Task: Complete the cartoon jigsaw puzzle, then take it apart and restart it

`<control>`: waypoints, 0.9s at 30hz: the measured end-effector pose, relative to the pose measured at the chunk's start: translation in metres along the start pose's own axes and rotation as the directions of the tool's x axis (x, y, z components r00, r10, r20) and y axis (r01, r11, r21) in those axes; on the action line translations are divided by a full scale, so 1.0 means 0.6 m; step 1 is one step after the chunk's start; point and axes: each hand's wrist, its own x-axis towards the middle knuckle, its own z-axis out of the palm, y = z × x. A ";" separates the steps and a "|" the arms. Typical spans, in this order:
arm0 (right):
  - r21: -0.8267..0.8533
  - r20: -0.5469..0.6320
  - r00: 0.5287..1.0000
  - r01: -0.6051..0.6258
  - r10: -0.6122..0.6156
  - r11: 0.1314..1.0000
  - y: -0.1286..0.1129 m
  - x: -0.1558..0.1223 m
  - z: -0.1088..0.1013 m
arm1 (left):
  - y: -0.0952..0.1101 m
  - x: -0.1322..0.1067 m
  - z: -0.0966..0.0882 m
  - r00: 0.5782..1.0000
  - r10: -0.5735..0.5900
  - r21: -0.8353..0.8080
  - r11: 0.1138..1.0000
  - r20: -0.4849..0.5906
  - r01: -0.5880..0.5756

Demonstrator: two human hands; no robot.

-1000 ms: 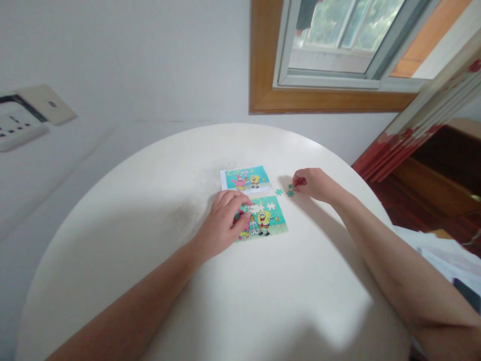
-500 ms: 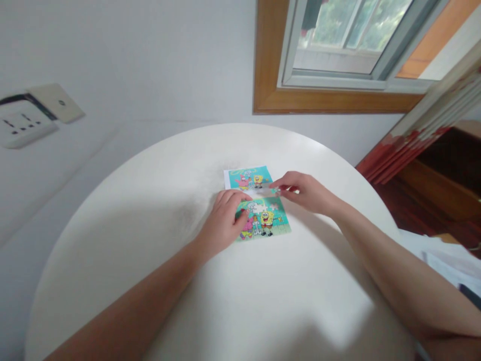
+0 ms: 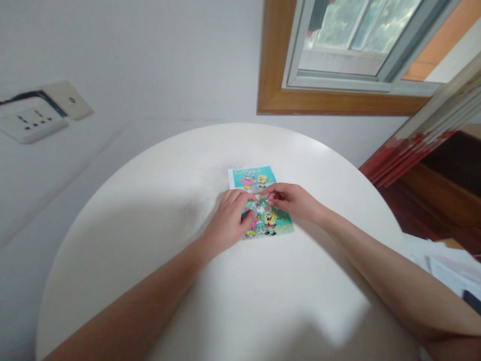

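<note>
A jigsaw puzzle [image 3: 271, 231] with cartoon figures on a turquoise ground lies on the white round table. Just beyond it is a printed card [image 3: 251, 176] bearing the same picture. My left hand [image 3: 230, 218] lies over the puzzle's left side, fingers stretched out and thumb on the pink figure. At the puzzle's upper edge, my right hand [image 3: 291, 199] pinches a small puzzle piece [image 3: 268, 202], largely covered by the fingertips. A whitish gap shows near the grey-white figure's head, close to these fingertips.
The round table [image 3: 169, 281] stands against a white wall with a socket [image 3: 33, 119] on the left. A wood-framed window [image 3: 338, 103] is at the back right, beside a red and white curtain [image 3: 421, 135]. Papers [image 3: 436, 260] lie beyond the table's right edge.
My right hand has moved left and slightly down, bringing the puzzle piece from beside the card to over the puzzle's upper part. My left hand stays on the puzzle; the view has shifted slightly.
</note>
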 end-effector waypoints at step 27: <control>-0.236 0.071 0.995 0.078 -0.063 0.969 -0.008 0.009 0.004 | 0.000 -0.002 0.004 0.999 -0.029 0.070 0.997 0.025 0.027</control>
